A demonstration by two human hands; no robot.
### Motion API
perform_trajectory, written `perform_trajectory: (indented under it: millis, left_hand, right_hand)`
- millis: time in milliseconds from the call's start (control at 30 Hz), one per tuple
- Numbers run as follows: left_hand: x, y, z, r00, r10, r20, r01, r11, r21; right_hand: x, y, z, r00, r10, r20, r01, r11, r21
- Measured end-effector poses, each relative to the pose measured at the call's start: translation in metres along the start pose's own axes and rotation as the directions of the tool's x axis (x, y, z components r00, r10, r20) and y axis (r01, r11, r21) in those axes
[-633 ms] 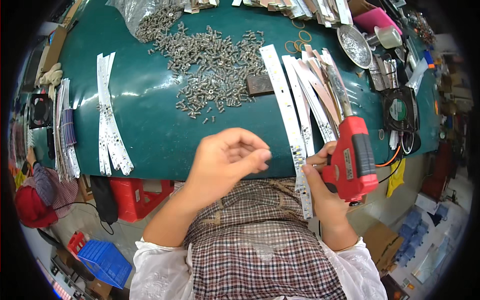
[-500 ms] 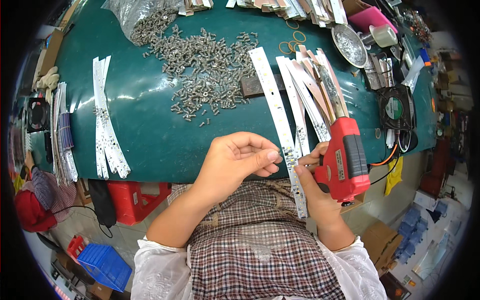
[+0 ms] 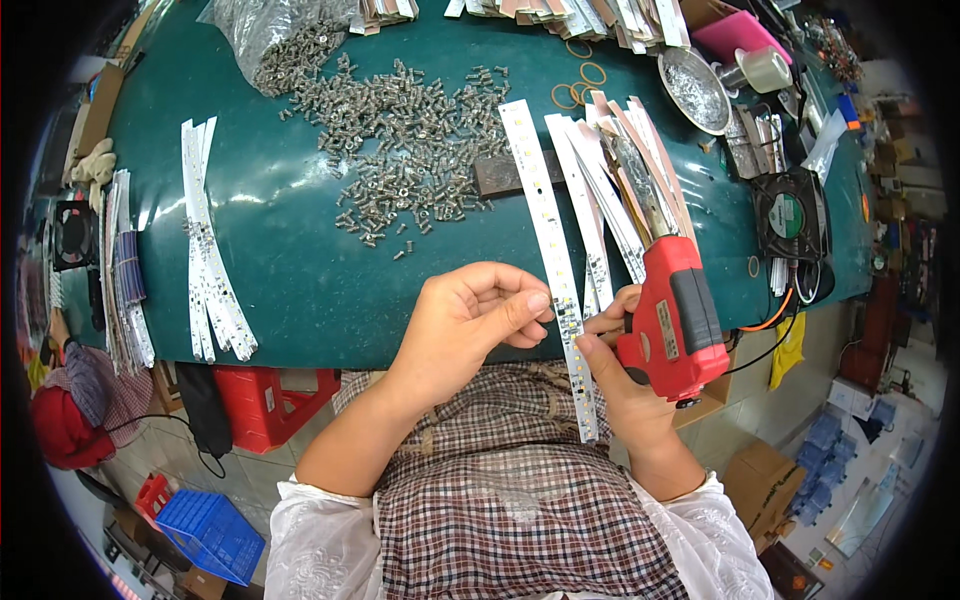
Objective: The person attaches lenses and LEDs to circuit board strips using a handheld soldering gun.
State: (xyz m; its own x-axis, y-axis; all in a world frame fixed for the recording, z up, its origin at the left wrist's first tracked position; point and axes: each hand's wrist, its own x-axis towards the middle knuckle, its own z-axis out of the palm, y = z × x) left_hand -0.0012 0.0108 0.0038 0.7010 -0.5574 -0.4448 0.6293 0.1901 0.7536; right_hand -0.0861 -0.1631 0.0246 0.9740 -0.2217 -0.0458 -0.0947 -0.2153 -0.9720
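Observation:
My right hand pinches a long white LED circuit strip between thumb and fingers, near the strip's lower part where small components crowd together. The same hand also holds a red and black soldering gun, its metal tip reaching forward over a pile of strips. My left hand is curled just left of the held strip, thumb pressed to the fingers. Whatever may be in that pinch is too small to make out. The held strip stands tilted, its lower end over my checked apron.
Loose metal connectors cover the green table's middle. Strips lie crossed at left, others at right. A dark bar, rubber bands, a metal dish, a solder spool and a fan lie about.
My right hand has shifted slightly left with the strip and the soldering gun, and the strip stands a little more upright. My left hand stays curled beside it. The whole view has slid slightly.

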Motion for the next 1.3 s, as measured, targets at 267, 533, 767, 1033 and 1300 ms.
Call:
perform_trajectory:
  millis: [267, 533, 767, 1033, 1300]
  left_hand:
    - [0.001, -0.006, 0.000, 0.998, 0.069, 0.000, -0.069, 0.998, -0.002]
    - [-0.001, -0.002, 0.003, 0.997, 0.071, 0.010, -0.071, 0.997, -0.010]
    - [0.001, 0.005, -0.005, 0.996, 0.032, 0.081, -0.031, 0.999, -0.015]
    - [0.001, 0.008, -0.001, 0.999, 0.027, 0.039, -0.027, 1.000, -0.005]
    - [0.000, 0.006, 0.004, 0.998, 0.051, -0.044, -0.044, 0.986, 0.162]
  right_hand:
    - [0.002, -0.010, 0.003, 0.991, 0.112, -0.078, -0.098, 0.982, 0.162]
    - [0.002, -0.013, 0.006, 0.988, 0.141, -0.065, -0.128, 0.976, 0.177]
    - [0.002, -0.007, 0.002, 0.997, 0.069, -0.016, -0.068, 0.994, 0.087]
    - [0.001, -0.007, 0.005, 0.994, 0.096, -0.049, -0.089, 0.987, 0.131]
    - [-0.008, 0.008, 0.008, 0.997, -0.003, -0.076, -0.004, 0.997, -0.083]
